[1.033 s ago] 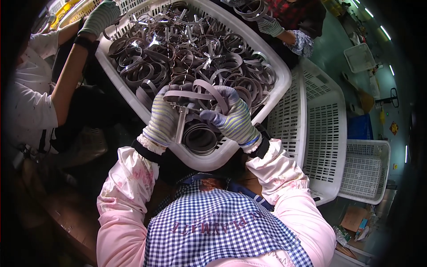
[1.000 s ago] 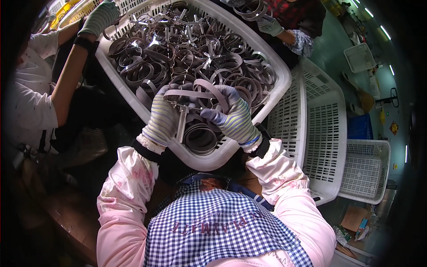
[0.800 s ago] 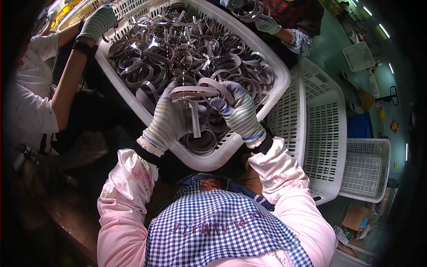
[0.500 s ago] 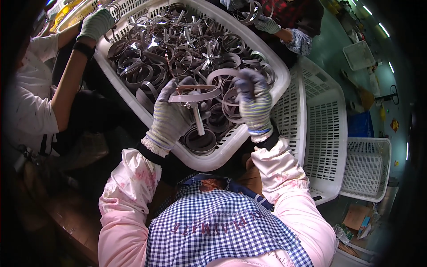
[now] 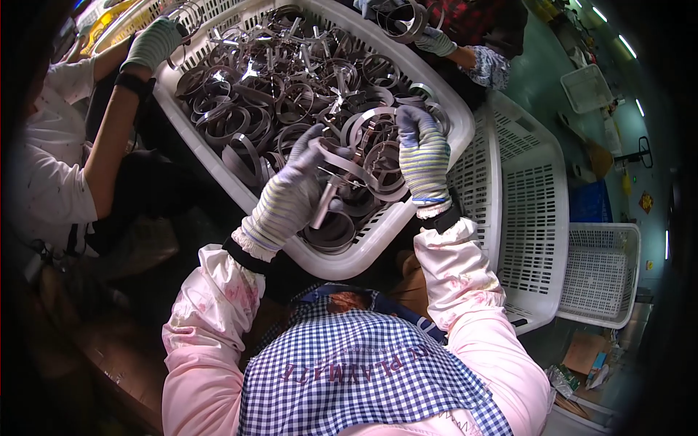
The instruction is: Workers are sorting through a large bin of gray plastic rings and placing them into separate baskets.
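My left hand (image 5: 280, 200), in a striped knit glove, is closed on a curved metal band clamp (image 5: 347, 166). A short silver rod (image 5: 326, 207) hangs from it beside my palm. Over to the right, my gloved right hand (image 5: 424, 167) pinches the edge of another metal band ring (image 5: 369, 116); its fingertips partly hide the spot it grips. Both hands are over the near corner of a white plastic crate (image 5: 356, 267). Many similar bands and rods lie tangled in a heap (image 5: 240, 120) inside, and a coiled band (image 5: 331, 234) lies in the near corner.
Nested white crates (image 5: 531, 240) stand at my right, with another crate (image 5: 600, 280) beyond. A person at left has a gloved hand (image 5: 156, 45) by the crate's far left side. At the far right side, another person's gloved hand (image 5: 436, 41) is near metal rings (image 5: 407, 20).
My left hand has tilted toward the right, and its band now slopes down to the right. My right hand has shifted slightly right, with its band ring raised more upright.
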{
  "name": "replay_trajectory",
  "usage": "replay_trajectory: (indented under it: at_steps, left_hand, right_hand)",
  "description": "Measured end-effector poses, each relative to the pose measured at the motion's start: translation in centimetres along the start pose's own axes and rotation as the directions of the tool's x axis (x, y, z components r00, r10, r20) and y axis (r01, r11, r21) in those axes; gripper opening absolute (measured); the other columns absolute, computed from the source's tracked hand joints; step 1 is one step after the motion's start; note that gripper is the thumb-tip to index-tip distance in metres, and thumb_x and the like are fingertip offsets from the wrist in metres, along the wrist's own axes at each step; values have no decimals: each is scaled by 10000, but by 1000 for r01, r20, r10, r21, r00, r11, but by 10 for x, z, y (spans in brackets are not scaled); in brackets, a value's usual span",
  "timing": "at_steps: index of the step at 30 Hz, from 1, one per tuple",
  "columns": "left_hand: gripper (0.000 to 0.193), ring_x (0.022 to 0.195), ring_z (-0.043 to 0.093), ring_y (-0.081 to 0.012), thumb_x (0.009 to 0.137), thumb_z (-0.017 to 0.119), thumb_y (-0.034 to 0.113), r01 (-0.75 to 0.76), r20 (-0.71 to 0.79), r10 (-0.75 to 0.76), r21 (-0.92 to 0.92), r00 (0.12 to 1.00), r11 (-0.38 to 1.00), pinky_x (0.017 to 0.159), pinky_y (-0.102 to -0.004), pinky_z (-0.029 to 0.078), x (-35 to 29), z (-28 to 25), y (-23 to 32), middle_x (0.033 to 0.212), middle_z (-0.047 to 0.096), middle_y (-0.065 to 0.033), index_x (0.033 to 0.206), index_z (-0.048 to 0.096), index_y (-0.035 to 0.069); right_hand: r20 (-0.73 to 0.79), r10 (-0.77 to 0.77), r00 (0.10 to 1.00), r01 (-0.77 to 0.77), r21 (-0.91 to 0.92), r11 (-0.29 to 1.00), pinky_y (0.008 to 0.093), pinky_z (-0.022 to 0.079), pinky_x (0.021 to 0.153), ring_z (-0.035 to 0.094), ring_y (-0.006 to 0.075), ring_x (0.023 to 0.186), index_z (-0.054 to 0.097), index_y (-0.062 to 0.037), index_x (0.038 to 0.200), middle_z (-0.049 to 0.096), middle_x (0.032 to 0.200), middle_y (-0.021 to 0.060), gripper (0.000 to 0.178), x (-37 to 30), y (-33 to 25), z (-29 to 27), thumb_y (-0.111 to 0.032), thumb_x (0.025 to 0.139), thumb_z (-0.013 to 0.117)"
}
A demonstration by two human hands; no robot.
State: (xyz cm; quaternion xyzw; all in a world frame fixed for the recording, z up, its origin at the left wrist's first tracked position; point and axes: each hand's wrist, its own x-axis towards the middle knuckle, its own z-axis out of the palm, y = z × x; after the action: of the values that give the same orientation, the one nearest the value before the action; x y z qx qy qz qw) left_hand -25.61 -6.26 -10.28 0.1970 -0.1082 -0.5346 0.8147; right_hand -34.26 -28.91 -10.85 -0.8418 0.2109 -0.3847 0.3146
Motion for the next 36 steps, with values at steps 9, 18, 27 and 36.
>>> replay_trajectory:
  at_steps: [9, 18, 27, 36]
  left_hand:
    - [636, 962, 634, -159, 900, 694, 92, -39, -191, 114, 360, 975, 932, 661, -280, 567, -4, -1, -6, 1187, 599, -69, 1437, 371, 193]
    - [449, 956, 542, -72, 896, 528, -107, -296, -19, 501, 787, 865, 541, 861, -220, 457, 6, -18, -27, 1067, 595, -27, 1288, 486, 107]
    - [443, 917, 666, -274, 894, 470, -90, -223, 216, 486, 974, 847, -44, 827, -340, 516, 1, -18, -9, 1028, 636, -123, 1287, 489, 112]
    - [434, 915, 661, -195, 881, 549, -81, -164, 86, 473, 978, 877, 127, 830, -316, 515, 2, -9, -13, 1000, 659, -89, 1266, 508, 114]
  right_hand:
    - [16, 586, 810, -494, 556, 668, 234, 529, 598, 637, 95, 682, 620, -53, 1165, 695, 995, 60, 323, 21, 10, -17, -338, 1048, 522]
    - [739, 349, 576, -812, 567, 141, 335, 601, 810, 698, 186, 935, 623, -46, 1166, 704, 1059, 94, 411, -21, -18, 4, -418, 1037, 506]
    - [788, 252, 562, -817, 483, 314, 285, 548, 859, 651, 105, 979, 663, -42, 1209, 702, 1063, 43, 312, -25, -29, 1, -281, 1037, 560]
    - [694, 288, 660, -571, 213, 793, 252, 509, 808, 600, 68, 885, 655, -24, 1222, 705, 1003, 28, 304, -38, -29, 12, -249, 1043, 556]
